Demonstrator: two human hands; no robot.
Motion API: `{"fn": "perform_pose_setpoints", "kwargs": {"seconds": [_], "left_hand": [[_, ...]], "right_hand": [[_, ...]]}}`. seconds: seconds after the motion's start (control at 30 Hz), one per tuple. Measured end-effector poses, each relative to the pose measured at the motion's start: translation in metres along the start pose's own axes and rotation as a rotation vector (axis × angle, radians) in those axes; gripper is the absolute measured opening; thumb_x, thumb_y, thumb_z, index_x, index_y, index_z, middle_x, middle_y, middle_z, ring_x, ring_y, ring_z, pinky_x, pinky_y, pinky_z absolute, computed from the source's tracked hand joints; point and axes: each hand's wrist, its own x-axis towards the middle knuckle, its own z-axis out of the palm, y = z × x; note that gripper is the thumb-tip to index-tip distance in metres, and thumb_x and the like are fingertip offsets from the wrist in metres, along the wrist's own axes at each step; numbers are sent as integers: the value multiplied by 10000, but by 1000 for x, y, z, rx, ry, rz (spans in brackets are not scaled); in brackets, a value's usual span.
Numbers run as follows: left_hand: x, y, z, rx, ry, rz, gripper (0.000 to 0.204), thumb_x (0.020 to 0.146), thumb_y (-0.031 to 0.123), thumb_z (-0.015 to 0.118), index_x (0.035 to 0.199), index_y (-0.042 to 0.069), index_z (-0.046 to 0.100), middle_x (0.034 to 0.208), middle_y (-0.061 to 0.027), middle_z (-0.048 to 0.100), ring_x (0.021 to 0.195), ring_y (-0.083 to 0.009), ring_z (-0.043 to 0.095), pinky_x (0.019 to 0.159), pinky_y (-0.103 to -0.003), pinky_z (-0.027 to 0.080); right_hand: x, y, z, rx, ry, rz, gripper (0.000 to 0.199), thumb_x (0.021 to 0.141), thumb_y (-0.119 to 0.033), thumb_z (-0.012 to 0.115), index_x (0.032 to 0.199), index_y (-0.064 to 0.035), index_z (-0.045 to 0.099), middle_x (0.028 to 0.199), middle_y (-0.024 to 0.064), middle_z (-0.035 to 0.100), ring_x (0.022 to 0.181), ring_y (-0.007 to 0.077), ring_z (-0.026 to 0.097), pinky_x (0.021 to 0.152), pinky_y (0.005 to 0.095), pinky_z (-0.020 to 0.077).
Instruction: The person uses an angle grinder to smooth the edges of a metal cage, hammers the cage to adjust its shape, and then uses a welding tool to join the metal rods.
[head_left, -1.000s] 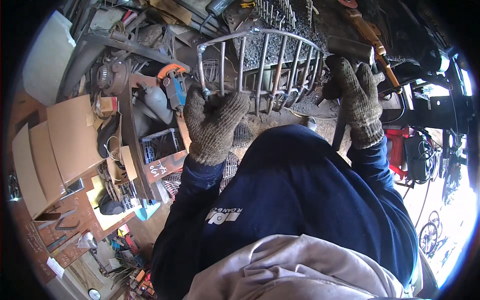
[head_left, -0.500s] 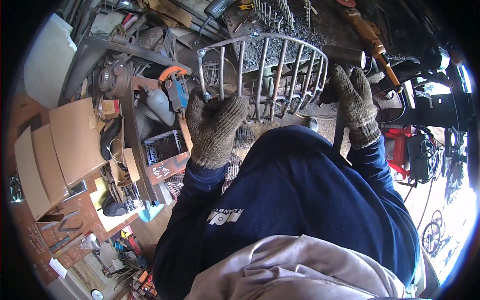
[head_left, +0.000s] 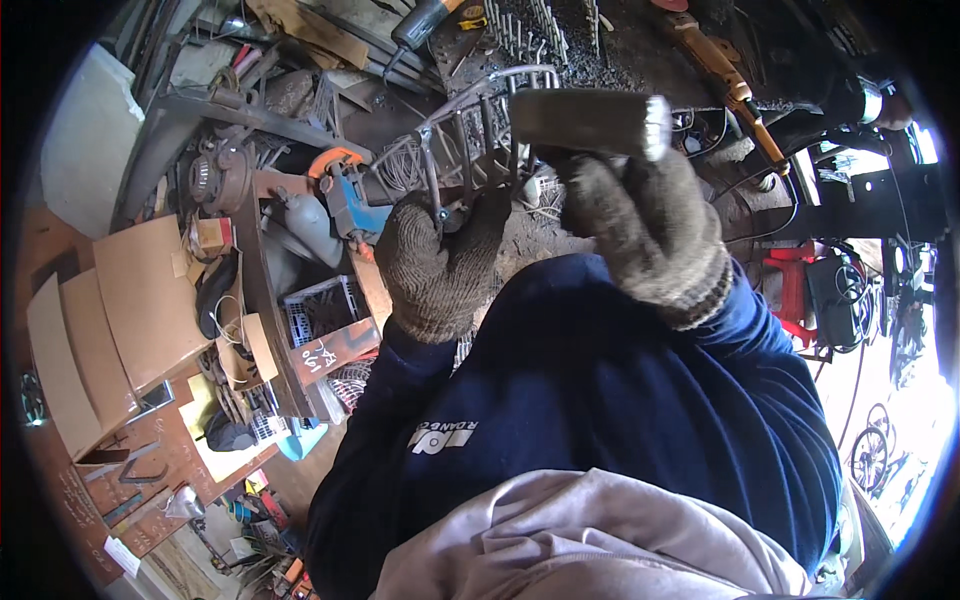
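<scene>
Left hand (head_left: 437, 262), gloved, fingers curled tight round the lower edge of the curved metal grille (head_left: 470, 130), held up before the chest. Right hand (head_left: 640, 225), also gloved, grips a flat metal bar (head_left: 590, 120) just beside it, fingers wrapped closed.

cluttered workshop floor (head_left: 540, 235) — cardboard sheets (head_left: 120, 310) left, bright daylight right

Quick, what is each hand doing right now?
Left hand: closed on the curved grey metal wire grille.
Right hand: closed on a flat grey metal bar.
</scene>
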Motion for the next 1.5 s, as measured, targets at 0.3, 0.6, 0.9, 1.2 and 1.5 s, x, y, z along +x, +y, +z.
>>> {"fn": "perform_pose_setpoints", "kwargs": {"seconds": [0.3,0.6,0.9,1.2,1.5], "left_hand": [[4,-4,-11,346,42,117,243,812,130,827,829,-2,624,764,-118,696,659,-202,680,608,-333,517],[28,-17,-13,229,-18,122,263,828,116,815,977,0,632,824,-85,687,709,-159,652,621,-326,494],[4,-2,-20,-523,92,-400,261,839,5,781,1045,24,622,919,-98,716,811,-160,705,702,-279,584],[8,0,-20,-550,106,-452,272,811,41,819,1005,38,629,816,-60,708,694,-127,666,609,-255,520],[14,4,-18,-593,100,-459,273,798,20,819,953,49,597,819,-50,697,703,-118,664,614,-250,521]], "right_hand": [[9,-30,13,308,235,-89,319,1019,-237,582,1189,30,620,867,75,659,627,129,606,545,283,514],[17,-12,-3,3,81,171,317,974,-183,640,1221,12,601,976,147,693,857,264,681,744,351,551],[2,52,-28,8,252,197,391,1012,-310,608,1286,-32,579,984,30,665,797,100,610,715,280,509],[0,79,-49,-42,350,281,374,1028,-305,566,1265,-20,613,1021,60,686,890,131,653,792,295,526],[-12,114,-50,66,294,490,365,1026,-297,571,1245,-11,633,1035,69,682,938,143,647,878,308,510]]}}
